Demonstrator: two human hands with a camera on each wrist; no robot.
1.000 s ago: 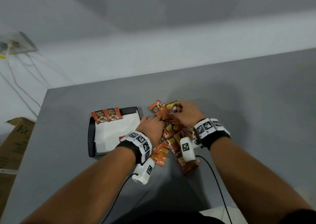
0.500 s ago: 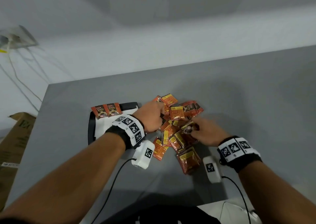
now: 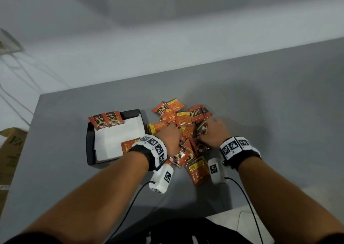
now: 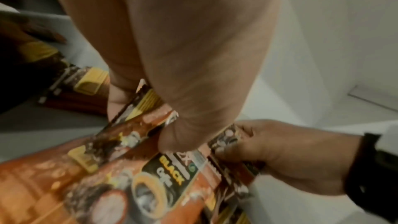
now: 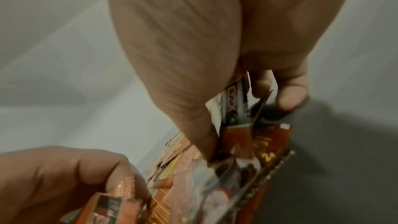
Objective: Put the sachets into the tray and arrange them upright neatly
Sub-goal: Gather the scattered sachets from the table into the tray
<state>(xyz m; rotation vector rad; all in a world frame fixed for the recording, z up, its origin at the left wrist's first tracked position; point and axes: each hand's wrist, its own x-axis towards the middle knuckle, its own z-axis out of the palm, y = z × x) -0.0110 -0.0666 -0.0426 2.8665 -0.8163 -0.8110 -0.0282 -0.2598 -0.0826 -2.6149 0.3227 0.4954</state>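
Both in the pile of orange foil coffee sachets (image 3: 183, 130) mid-frame on the grey table (image 3: 279, 113), my left hand (image 3: 168, 138) and right hand (image 3: 214, 133) each pinch sachets, so I should square them edge-up before moving left to the black paper-lined tray (image 3: 90, 145).

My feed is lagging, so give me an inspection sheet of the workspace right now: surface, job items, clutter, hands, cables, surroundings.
Surface: grey table, sachets heaped mid-table.
Job's things: black tray lined with white paper; two sachets propped at its far edge, one lying flat at its near right; pile of sachets right of the tray.
Clutter: nothing seen.
Hands: left hand and right hand both in the pile, each gripping sachets.
Cables: black leads from both wrist cameras.
Surroundings: cardboard box left of the table; pale floor beyond.
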